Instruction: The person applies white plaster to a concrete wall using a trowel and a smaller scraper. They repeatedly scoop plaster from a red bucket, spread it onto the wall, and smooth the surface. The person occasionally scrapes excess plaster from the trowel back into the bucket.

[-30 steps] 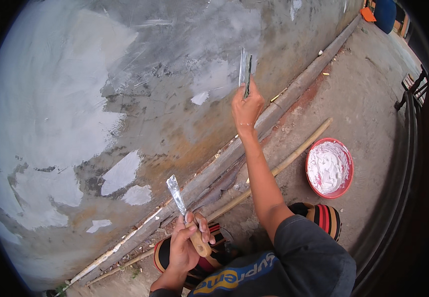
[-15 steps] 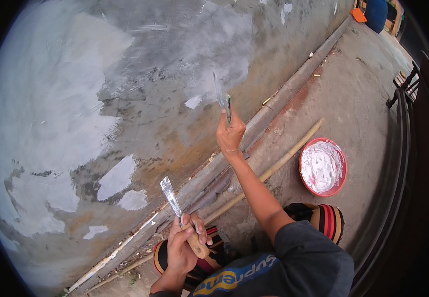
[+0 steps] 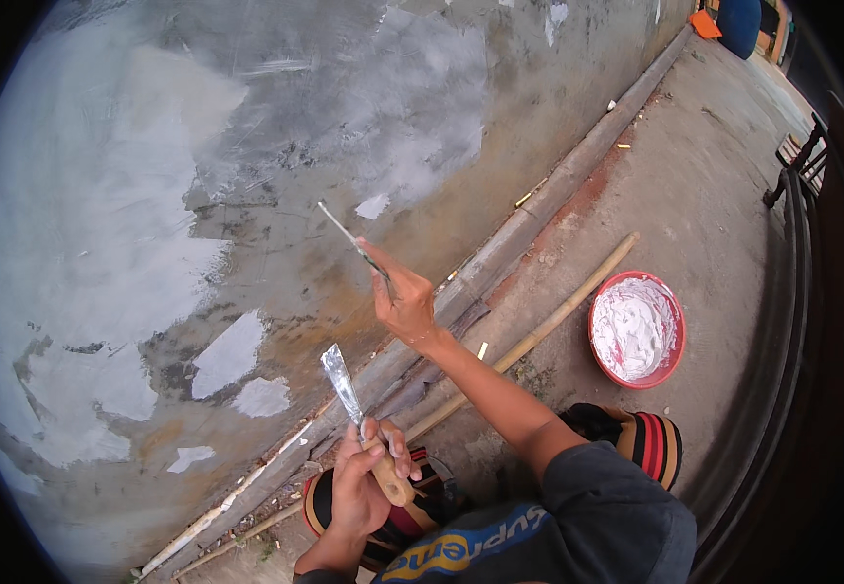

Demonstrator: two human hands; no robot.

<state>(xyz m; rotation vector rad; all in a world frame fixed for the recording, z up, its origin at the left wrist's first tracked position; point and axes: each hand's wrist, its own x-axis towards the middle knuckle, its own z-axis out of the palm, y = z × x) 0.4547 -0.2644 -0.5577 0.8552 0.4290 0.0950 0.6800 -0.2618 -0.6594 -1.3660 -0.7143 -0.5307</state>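
My left hand (image 3: 356, 487), low in the view near my knee, is closed round the wooden handle of a putty knife (image 3: 342, 383). Its narrow metal blade points up toward the wall and is smeared with white putty. Further up, my right hand (image 3: 405, 300) grips a flat scraper (image 3: 342, 227), seen almost edge-on, so the width of its blade is hidden. That blade stands out in front of the grey wall (image 3: 295, 263); whether it touches the surface I cannot tell. White putty patches (image 3: 229, 352) cover parts of the wall, most thickly on the left.
A red bowl (image 3: 677, 357) of white putty (image 3: 634, 326) stands on the concrete floor to my right. Between it and the wall's base ledge (image 3: 539, 206) lies a long wooden pole (image 3: 568, 307). Dark furniture (image 3: 797, 292) lines the right side; a blue barrel (image 3: 738, 27) stands far off.
My right hand has moved left and down with the scraper, whose blade has turned from nearly upright to slanting up-left. My left hand and its putty knife have barely moved.
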